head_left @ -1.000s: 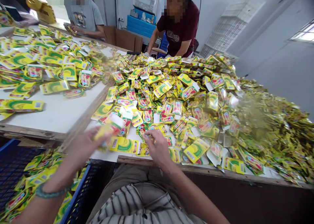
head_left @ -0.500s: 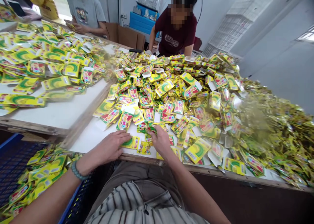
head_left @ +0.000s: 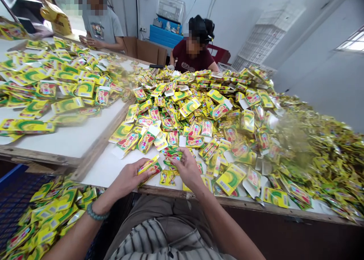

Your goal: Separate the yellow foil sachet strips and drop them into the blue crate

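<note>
My left hand (head_left: 128, 179) is closed around a small yellow and green box (head_left: 151, 165), tilted up off the white tabletop (head_left: 98, 167) near the front edge. Just right of it, my right hand (head_left: 189, 169) pinches a shiny green and red packet (head_left: 171, 154). Between the hands a small yellow packet (head_left: 167, 177) lies flat on the table. Beyond them spreads a heap of similar boxes (head_left: 190, 106), some with white flaps open, with packets mixed in.
A mound of loose packets (head_left: 327, 153) covers the right side. A wooden strip (head_left: 104, 140) divides off more boxes (head_left: 30, 125) on the left. Below the left edge stands a blue crate (head_left: 17, 191) holding boxes. Two people (head_left: 193, 55) work across the table.
My left hand has lifted the box from the tabletop and tilted it. My right hand has raised the packet slightly. The co-worker in dark red has bent lower.
</note>
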Demonstrator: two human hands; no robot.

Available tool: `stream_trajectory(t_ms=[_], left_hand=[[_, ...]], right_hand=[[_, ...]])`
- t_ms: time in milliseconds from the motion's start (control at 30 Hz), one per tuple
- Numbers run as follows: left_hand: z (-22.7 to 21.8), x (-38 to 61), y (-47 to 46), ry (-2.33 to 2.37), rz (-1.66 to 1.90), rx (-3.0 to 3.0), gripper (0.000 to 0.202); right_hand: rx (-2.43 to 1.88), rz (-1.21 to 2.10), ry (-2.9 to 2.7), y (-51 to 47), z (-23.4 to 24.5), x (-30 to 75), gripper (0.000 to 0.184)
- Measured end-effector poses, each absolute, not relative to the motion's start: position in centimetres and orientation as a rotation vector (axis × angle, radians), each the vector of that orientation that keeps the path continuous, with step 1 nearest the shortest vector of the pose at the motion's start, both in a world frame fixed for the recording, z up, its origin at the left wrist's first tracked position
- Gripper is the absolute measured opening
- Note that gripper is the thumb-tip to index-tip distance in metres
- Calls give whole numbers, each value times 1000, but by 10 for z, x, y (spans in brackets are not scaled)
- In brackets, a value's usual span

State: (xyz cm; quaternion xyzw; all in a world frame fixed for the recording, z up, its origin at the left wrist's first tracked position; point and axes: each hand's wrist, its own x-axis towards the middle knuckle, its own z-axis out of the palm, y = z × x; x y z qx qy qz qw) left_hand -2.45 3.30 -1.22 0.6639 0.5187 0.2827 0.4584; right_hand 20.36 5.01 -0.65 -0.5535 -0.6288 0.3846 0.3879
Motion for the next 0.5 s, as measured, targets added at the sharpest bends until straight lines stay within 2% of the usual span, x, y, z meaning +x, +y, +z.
stream_trajectory(t_ms=[267,333,433,500], left_hand=[[-14,-18,22,1189,804,1410,48],[-12,-15,21,1174,823,1333,51],[-8,-13,18,1119,823,1077,62],[-7,-15,15,1100,836,878,69]], right_hand=[[-1358,821,-2286,61,21,191,2],[-1338,882,-2367,65,29,190,3],[-1363,1023,-2230,68,33,194,19],[-1423,985,-2119,66,28,200,23]])
